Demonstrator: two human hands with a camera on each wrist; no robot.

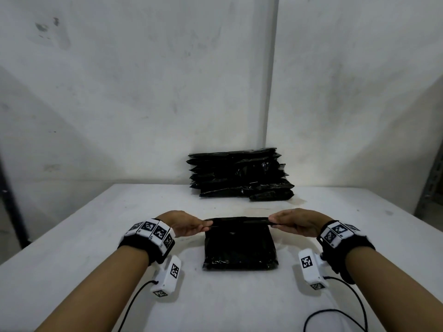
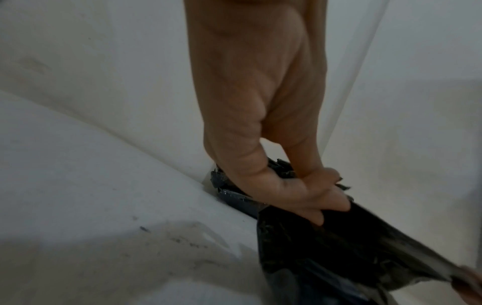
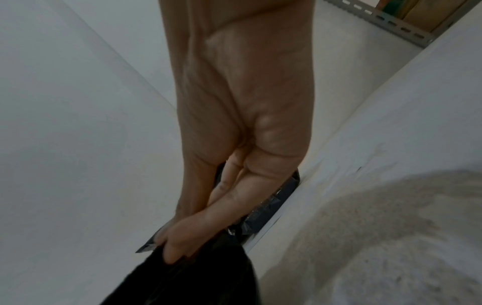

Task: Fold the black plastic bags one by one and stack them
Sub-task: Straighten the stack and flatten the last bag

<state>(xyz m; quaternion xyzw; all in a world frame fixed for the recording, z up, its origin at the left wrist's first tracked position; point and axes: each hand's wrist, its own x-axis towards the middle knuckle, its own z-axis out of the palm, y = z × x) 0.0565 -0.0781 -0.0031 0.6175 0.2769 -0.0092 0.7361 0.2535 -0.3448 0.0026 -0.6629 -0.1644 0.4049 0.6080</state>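
A black plastic bag [image 1: 239, 245] lies on the white table [image 1: 96, 236] in front of me, its far edge lifted. My left hand [image 1: 191, 226] pinches that edge's left corner and my right hand [image 1: 285, 222] pinches its right corner. In the left wrist view, thumb and fingers of the left hand [image 2: 320, 198] clamp the bag [image 2: 326, 258]. The right hand [image 3: 182, 241] in the right wrist view pinches the bag [image 3: 198, 276] the same way. A stack of folded black bags [image 1: 239, 174] stands at the table's far edge against the wall.
White walls [image 1: 143, 80] meet in a corner behind the stack. A metal shelf upright [image 1: 431, 183] stands past the table's right edge. Black cables [image 1: 335, 315] trail from the wrist cameras over the near part of the table.
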